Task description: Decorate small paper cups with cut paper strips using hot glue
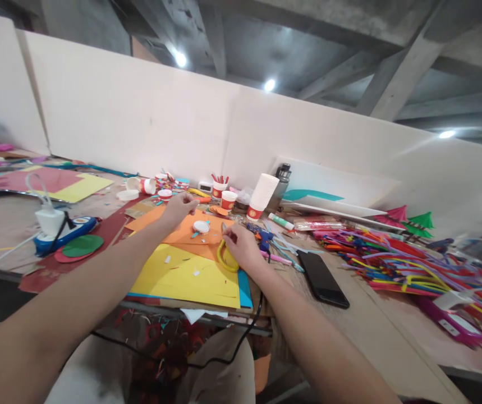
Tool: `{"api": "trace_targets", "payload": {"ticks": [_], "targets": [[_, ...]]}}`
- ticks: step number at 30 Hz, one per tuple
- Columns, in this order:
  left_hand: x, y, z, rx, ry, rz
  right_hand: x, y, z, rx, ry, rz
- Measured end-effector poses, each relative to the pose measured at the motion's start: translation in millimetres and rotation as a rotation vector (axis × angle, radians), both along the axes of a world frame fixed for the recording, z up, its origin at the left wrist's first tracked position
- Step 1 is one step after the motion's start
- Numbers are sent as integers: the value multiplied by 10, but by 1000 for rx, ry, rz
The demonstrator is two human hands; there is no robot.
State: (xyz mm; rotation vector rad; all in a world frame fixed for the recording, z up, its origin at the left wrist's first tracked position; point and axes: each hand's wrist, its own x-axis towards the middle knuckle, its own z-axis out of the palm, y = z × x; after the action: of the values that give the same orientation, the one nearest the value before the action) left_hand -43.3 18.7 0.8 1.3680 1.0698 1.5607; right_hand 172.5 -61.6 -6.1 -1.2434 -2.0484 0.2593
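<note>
My right hand [239, 242] is closed on yellow-handled scissors [227, 259], above the edge of the orange and yellow paper. My left hand [182, 206] hovers over the orange paper [160, 221], its fingers pinched near an orange strip [202, 200]; whether it grips that strip is unclear. Between the hands, a small white disc piece [201, 226] with blue tabs lies on the orange paper. Nearer me are yellow sheets [186, 275] with small scraps on them. Orange cut pieces [219, 211] lie beyond, beside a red and white paper cup [228, 200].
Stacked cups [262, 196] and a dark bottle [283, 182] stand at the back. A blue glue gun [265, 238], phone [322, 279] and pipe cleaners [392, 258] lie right. A power strip [66, 233] is left; a black cable [260, 308] hangs over the front edge.
</note>
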Motion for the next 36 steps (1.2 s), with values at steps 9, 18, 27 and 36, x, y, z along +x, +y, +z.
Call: {"api": "trace_targets", "payload": {"ticks": [9, 18, 27, 36], "targets": [[18, -36, 56, 53, -145, -102, 38, 47, -50, -7, 5, -40], [-95, 10, 121, 86, -132, 36, 71, 32, 2, -21, 23, -48], [0, -117, 185, 37, -58, -11, 78, 27, -35, -14, -13, -17], [-38, -25, 77, -129, 41, -27, -40, 18, 55, 20, -84, 32]]}}
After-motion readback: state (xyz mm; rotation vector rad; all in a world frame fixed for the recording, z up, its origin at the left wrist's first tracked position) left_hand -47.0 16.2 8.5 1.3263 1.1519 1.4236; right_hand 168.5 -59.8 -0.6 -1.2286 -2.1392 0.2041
